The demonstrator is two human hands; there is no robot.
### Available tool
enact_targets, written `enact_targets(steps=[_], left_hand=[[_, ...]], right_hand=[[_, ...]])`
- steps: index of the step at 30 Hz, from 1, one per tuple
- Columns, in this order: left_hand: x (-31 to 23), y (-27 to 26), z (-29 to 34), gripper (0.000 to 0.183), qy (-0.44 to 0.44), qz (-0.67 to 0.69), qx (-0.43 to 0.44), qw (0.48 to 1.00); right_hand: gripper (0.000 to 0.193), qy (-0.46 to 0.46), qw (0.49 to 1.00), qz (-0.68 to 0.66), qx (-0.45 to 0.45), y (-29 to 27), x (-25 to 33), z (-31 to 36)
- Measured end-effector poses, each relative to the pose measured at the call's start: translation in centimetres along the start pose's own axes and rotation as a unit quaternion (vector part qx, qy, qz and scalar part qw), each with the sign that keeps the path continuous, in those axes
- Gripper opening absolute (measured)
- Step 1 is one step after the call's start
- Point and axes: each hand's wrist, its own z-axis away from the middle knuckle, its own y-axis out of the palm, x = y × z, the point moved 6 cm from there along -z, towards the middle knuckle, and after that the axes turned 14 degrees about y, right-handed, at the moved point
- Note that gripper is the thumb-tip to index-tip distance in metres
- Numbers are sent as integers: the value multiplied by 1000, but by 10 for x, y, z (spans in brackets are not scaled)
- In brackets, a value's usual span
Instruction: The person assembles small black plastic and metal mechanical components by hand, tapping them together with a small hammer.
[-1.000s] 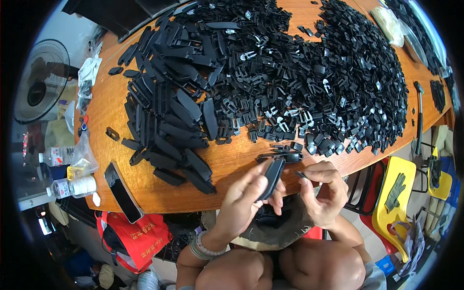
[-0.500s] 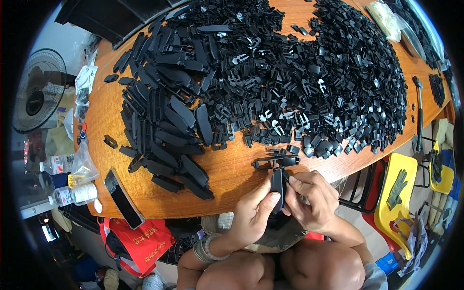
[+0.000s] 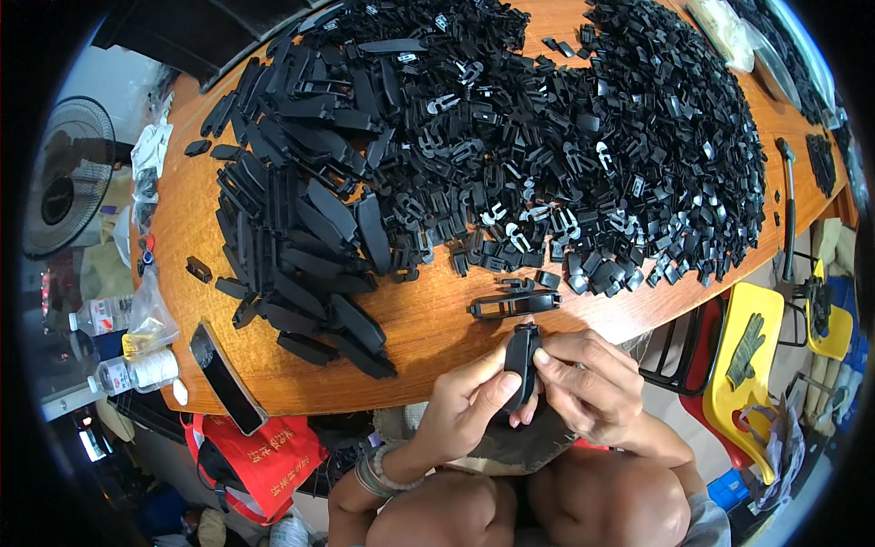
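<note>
My left hand [image 3: 467, 401] grips a long, narrow black plastic part [image 3: 520, 363] upright over the table's near edge, thumb lying along its face. From the other side my right hand [image 3: 594, 381] is closed against the same part, thumb and fingertip pinching its upper right edge. Any small piece between those fingertips is hidden. Just beyond the hands lies an open-framed black plastic part [image 3: 514, 305], with small black pieces [image 3: 518, 284] behind it.
Long black casings [image 3: 314, 264] are heaped on the left of the wooden table [image 3: 428, 356]. Piles of small black clips [image 3: 510, 173] and small black caps [image 3: 674, 155] spread across the middle and right. A phone [image 3: 226, 378] lies near the left edge, beside plastic bottles [image 3: 137, 372].
My right thumb and fingertip have shifted slightly, now pressing the upper right edge of the held part. The view has moved a little; the things on the table stay in place.
</note>
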Motion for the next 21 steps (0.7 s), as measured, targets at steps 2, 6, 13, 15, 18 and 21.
enact_targets(steps=[2,6,13,15,18,21], left_hand=[[1,-1,0,45,-6,3,0,1000],[7,-3,-2,46,0,47,8,999],[8,1,-2,45,18,43,-5,999],[12,-2,1,45,15,38,-15,999],[11,-4,2,41,3,36,-43,998],[14,-11,6,32,-65,76,-44,994]], right_hand=[[33,3,1000,-3,6,0,0,1],[36,-1,1000,7,20,3,0,5],[50,1,996,84,-9,10,1,13],[49,7,996,88,21,14,1,12],[48,21,991,120,52,16,2,10],[45,0,992,121,22,8,-4,2]])
